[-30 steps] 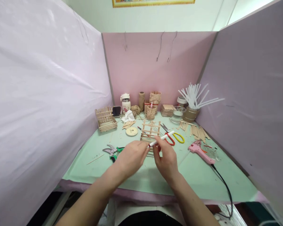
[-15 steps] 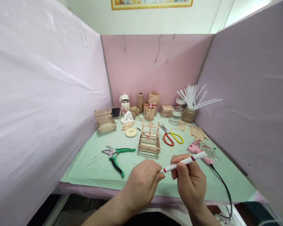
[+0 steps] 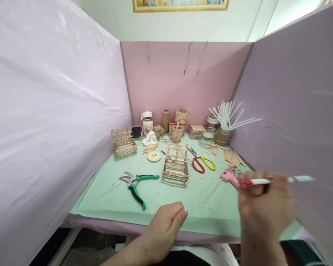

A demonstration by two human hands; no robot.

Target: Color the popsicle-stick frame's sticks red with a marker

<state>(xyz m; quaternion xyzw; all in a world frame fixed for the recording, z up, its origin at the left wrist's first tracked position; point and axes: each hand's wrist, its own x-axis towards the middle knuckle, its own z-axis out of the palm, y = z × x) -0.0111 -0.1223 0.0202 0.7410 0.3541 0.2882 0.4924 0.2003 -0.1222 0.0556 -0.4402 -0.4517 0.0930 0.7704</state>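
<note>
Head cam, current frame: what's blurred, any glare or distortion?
Head view: right hand's grip and white pen smeared, likely motion; left hand's grip and pruning shears crisper. Head view: washed-out brightness top right, sheen on left panel, edges look wide-angle stretched.

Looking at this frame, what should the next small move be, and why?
Probably shift the right hand leftward, bringing the white pen towards the nearer slatted wooden holder: the pen is held off to the right, red end pointing left, while the holder stands untouched beyond the left hand.
</note>
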